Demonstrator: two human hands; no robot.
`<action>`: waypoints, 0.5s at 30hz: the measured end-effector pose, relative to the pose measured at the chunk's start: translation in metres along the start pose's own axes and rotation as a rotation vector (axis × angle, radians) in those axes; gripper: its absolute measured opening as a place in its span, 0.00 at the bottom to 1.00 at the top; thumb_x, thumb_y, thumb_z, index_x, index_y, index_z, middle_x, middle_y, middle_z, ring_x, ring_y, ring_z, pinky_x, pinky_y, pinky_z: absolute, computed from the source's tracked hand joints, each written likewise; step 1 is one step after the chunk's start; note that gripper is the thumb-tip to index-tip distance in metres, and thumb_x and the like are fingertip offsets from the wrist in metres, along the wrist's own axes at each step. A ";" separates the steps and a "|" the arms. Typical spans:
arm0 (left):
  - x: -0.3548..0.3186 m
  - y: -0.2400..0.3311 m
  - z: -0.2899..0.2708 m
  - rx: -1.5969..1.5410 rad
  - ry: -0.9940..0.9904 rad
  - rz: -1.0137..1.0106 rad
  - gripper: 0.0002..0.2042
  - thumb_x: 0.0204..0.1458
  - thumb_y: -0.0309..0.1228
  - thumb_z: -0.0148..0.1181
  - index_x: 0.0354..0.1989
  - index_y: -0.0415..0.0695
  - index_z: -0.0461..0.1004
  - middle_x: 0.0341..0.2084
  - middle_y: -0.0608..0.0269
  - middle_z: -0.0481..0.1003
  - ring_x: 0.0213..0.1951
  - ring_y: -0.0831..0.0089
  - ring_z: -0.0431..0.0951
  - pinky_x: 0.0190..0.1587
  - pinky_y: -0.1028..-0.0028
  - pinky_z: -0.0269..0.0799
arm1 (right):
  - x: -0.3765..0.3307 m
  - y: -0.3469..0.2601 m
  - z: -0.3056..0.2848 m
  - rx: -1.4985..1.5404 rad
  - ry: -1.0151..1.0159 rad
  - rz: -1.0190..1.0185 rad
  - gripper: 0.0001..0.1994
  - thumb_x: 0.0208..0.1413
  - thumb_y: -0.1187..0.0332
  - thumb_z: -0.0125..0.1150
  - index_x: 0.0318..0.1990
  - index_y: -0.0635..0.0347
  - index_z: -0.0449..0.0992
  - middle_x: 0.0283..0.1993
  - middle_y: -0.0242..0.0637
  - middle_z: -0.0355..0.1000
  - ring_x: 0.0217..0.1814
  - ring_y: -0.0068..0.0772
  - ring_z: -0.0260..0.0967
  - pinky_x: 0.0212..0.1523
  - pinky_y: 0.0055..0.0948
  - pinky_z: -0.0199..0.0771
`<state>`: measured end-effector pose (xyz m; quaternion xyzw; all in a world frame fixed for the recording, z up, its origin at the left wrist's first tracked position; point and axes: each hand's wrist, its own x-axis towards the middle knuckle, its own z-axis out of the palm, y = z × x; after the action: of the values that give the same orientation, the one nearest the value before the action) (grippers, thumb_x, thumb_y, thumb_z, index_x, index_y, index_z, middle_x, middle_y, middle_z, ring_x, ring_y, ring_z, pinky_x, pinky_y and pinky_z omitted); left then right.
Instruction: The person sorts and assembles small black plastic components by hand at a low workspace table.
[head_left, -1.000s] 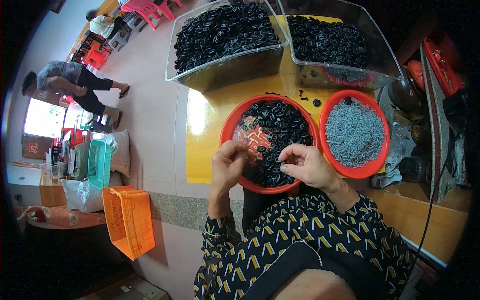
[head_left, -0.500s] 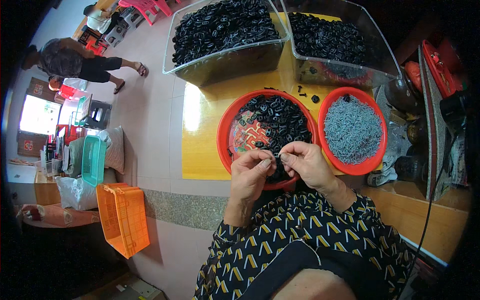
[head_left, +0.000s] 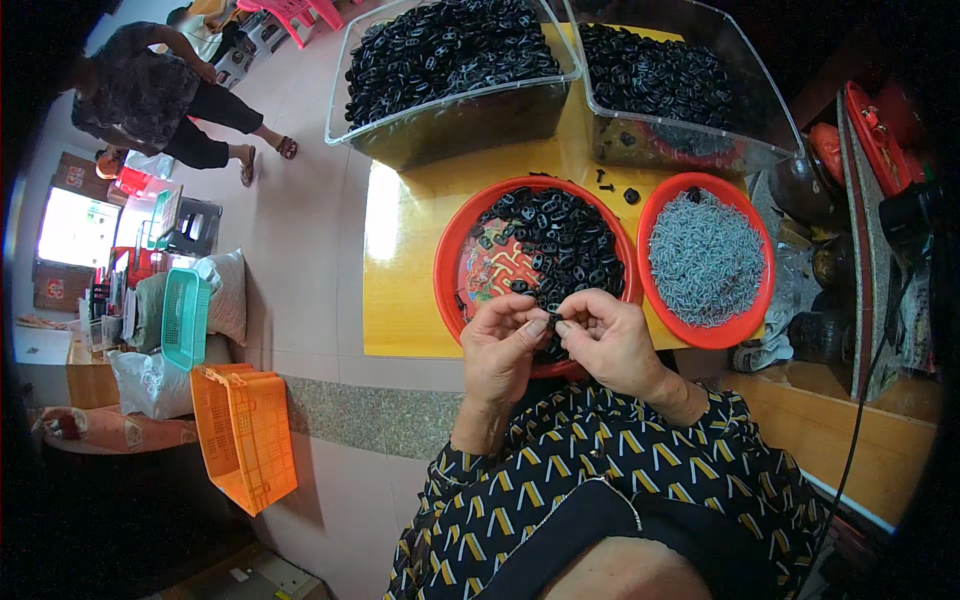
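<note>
My left hand (head_left: 502,345) and my right hand (head_left: 612,342) meet over the near rim of a red basin (head_left: 452,240). Thumbs and fingertips of both pinch a small black plastic piece (head_left: 552,320), mostly covered by the fingers. Many black oval pieces with holes (head_left: 570,235) are heaped in the basin, leaving its patterned bottom bare at the left. Beside it on the right stands a smaller red basin (head_left: 765,270) full of grey screws (head_left: 705,258). A few loose black bits (head_left: 631,196) lie on the yellow table (head_left: 400,290) behind the basins.
Two clear plastic bins (head_left: 460,95) (head_left: 690,140) of black pieces stand at the table's far side. An orange crate (head_left: 245,435) and a green basket (head_left: 185,320) are at the left. A person (head_left: 150,95) walks at upper left. A dark cable (head_left: 870,390) hangs at right.
My hands have come slightly closer together, and a black piece now shows between the fingertips. The walking person has moved nearer, with the legs shifted.
</note>
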<state>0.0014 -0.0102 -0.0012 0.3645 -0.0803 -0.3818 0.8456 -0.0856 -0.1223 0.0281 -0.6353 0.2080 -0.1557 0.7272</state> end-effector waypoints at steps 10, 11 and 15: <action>-0.003 -0.003 0.004 0.136 0.026 0.079 0.13 0.41 0.15 0.56 0.37 0.36 0.68 0.28 0.59 0.73 0.31 0.75 0.73 0.36 0.78 0.70 | 0.000 -0.002 -0.002 -0.225 0.049 -0.132 0.02 0.43 0.78 0.54 0.27 0.65 0.69 0.22 0.33 0.67 0.21 0.16 0.63 0.19 0.18 0.63; -0.003 -0.003 0.005 0.137 0.025 0.077 0.13 0.41 0.15 0.56 0.37 0.36 0.68 0.28 0.59 0.73 0.31 0.75 0.73 0.36 0.78 0.70 | 0.000 -0.003 -0.002 -0.302 0.058 -0.166 0.02 0.42 0.79 0.54 0.26 0.64 0.68 0.21 0.35 0.67 0.21 0.18 0.64 0.19 0.19 0.63; -0.004 0.001 0.009 0.361 0.045 0.122 0.10 0.41 0.16 0.57 0.34 0.35 0.69 0.27 0.62 0.72 0.30 0.79 0.71 0.35 0.81 0.68 | 0.000 -0.006 -0.004 -0.339 0.041 -0.210 0.02 0.41 0.79 0.54 0.25 0.64 0.68 0.21 0.37 0.66 0.21 0.25 0.66 0.20 0.23 0.63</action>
<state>-0.0047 -0.0120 0.0062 0.5130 -0.1504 -0.3010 0.7897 -0.0876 -0.1265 0.0335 -0.7636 0.1784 -0.2062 0.5852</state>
